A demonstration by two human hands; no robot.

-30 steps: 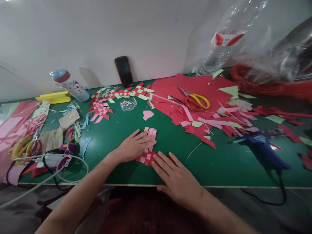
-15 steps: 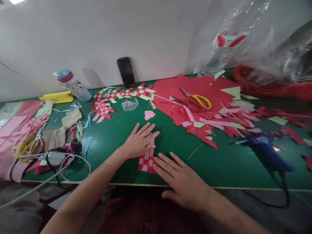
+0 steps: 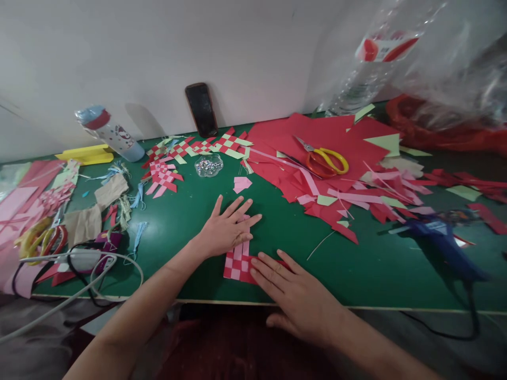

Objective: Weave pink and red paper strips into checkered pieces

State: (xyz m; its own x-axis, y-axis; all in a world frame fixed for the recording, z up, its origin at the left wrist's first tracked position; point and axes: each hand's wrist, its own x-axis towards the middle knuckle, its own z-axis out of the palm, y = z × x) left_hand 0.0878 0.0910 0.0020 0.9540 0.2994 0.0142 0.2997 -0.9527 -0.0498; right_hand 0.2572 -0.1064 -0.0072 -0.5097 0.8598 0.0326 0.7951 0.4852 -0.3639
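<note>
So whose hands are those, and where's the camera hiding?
They're a person's bare hands; there's no robot. The camera is worn on that person's head, looking forward and down. On the green table are scissors lying on red paper, a blue glue gun and a clear dish of tiny bits. A phone leans on the wall. The left hand spreads over the pink end of some woven paper, the right hand over its red end. Neither grips it.
</note>
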